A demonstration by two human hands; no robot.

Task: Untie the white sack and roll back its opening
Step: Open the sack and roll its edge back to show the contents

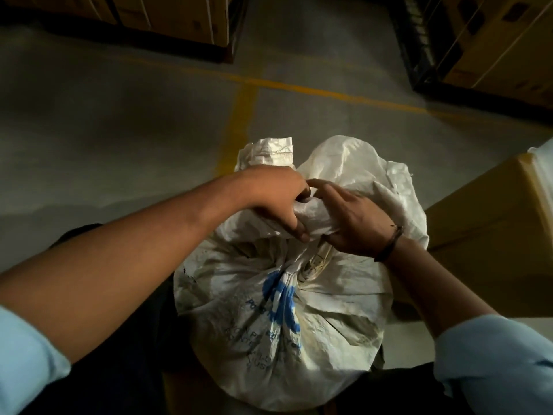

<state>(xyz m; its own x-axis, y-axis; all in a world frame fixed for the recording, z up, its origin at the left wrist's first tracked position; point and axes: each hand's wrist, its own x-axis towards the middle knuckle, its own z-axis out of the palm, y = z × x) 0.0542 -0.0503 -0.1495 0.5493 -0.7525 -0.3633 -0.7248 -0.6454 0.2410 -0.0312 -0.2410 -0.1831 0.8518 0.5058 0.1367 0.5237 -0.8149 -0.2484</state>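
Note:
A white woven sack [269,330] with blue print stands in front of me, its neck twisted and knotted at the top. A pale tie cord [317,266] winds around the base of the neck. My left hand [275,202] grips the bunched neck fabric [311,218] from the left, fingers curled over it. From the right, my right hand [350,223] grips the same twisted roll, its thumb on top. Loose flaps of the sack's mouth [353,166] spread out behind both hands.
A brown cardboard box [490,235] stands close on the right, touching the sack. Grey concrete floor [119,130] with yellow lines [242,115] lies ahead. Dark pallet racks with cartons [484,46] stand at the far right and at the far left [134,13].

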